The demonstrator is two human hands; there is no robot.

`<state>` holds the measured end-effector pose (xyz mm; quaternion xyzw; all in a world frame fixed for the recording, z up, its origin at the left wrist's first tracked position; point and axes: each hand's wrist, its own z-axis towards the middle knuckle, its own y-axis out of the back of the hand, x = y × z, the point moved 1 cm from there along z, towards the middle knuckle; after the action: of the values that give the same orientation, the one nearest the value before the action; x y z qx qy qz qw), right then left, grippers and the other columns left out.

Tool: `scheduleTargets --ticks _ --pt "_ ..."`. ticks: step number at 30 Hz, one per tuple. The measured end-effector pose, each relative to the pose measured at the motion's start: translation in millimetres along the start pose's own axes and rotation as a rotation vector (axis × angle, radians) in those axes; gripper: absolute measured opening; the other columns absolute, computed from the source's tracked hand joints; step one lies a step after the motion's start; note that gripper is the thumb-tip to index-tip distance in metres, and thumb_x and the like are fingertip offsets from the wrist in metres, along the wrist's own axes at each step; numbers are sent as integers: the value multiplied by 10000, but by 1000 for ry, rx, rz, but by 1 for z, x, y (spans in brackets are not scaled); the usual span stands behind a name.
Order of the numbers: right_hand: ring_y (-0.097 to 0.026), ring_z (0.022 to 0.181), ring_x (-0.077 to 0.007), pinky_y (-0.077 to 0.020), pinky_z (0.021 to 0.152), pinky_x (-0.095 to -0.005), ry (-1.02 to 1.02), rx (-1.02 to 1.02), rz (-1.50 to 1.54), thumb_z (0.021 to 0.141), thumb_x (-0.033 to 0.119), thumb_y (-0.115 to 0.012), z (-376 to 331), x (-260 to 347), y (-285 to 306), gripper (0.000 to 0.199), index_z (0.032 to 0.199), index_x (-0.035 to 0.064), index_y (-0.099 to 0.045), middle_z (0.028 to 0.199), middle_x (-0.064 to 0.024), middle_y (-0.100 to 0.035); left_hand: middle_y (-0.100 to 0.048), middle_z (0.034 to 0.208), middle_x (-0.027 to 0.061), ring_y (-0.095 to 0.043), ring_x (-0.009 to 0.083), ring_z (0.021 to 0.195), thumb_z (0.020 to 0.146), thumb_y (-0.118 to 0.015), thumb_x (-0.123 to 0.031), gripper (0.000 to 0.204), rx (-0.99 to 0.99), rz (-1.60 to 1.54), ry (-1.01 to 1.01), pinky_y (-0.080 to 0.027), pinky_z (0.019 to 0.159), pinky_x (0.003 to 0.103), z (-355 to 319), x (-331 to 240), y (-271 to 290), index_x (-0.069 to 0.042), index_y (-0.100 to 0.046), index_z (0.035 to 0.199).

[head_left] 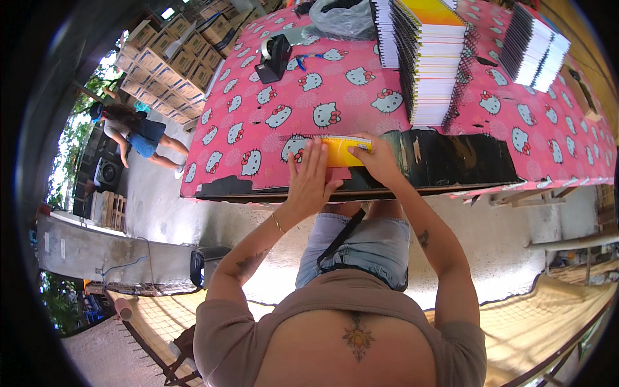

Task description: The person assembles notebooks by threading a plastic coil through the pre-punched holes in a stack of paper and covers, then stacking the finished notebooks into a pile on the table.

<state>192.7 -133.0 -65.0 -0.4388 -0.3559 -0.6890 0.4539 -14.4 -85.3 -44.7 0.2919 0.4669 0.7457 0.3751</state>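
A yellow notebook (342, 152) lies at the near edge of the table, its holed edge facing away from me. A thin dark spiral binding coil (293, 137) runs along that edge and sticks out past the notebook's left end. My left hand (309, 177) rests with fingers stretched out over the notebook's left end and the coil, its thumb apart. My right hand (380, 160) grips the notebook's right end, thumb on top of the cover. The fingers beneath are hidden.
A tall stack of spiral notebooks (431, 71) stands beyond my right hand, with another stack (534, 48) farther right. A black tape dispenser (275, 58), blue-handled pliers (308, 59) and a clear plastic bag (342, 19) sit farther back. At left, a person (138, 132) stands near stacked cardboard boxes (169, 71).
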Motion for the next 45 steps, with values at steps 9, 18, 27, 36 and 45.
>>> scheduleTargets --ticks 9,18,27,36,45 --pt "-662 833 -188 -525 784 -312 -45 -22 80 887 98 -693 -1 -6 -1 273 1135 -10 -660 934 -130 -713 -269 1585 263 -200 406 1502 983 -506 -441 770 -74 -87 38 -63 1169 649 -2 -32 -10 80 -281 1503" --pt "-615 840 -134 -508 760 -311 -26 53 -113 882 108 -702 3 4 8 249 1091 -23 -666 892 -110 -692 -308 1542 295 -228 435 1482 930 -545 -488 820 -93 -47 -67 -144 1160 647 11 -22 -22 62 -315 1492" --pt "-602 883 -98 -499 795 -262 -186 36 -76 910 56 -685 23 3 -4 225 1115 -37 -673 987 -35 -687 -337 1553 224 -263 382 1477 938 -527 -535 790 -10 -203 -139 -162 1174 612 32 13 7 18 -368 1479" --pt "-594 901 -80 -499 794 -265 -313 39 -158 906 50 -687 15 22 -3 230 1122 -30 -688 964 -33 -696 -367 1538 205 -252 369 1482 915 -552 -564 823 -20 -391 -226 -161 1157 629 43 28 -7 29 -392 1463" --pt "-592 806 -82 -500 725 -288 -282 40 -152 919 79 -669 12 13 -7 237 1129 -32 -682 840 -54 -693 -337 1552 236 -242 382 1488 948 -454 -616 846 -36 -280 -265 -136 1149 660 44 35 -7 37 -370 1478"
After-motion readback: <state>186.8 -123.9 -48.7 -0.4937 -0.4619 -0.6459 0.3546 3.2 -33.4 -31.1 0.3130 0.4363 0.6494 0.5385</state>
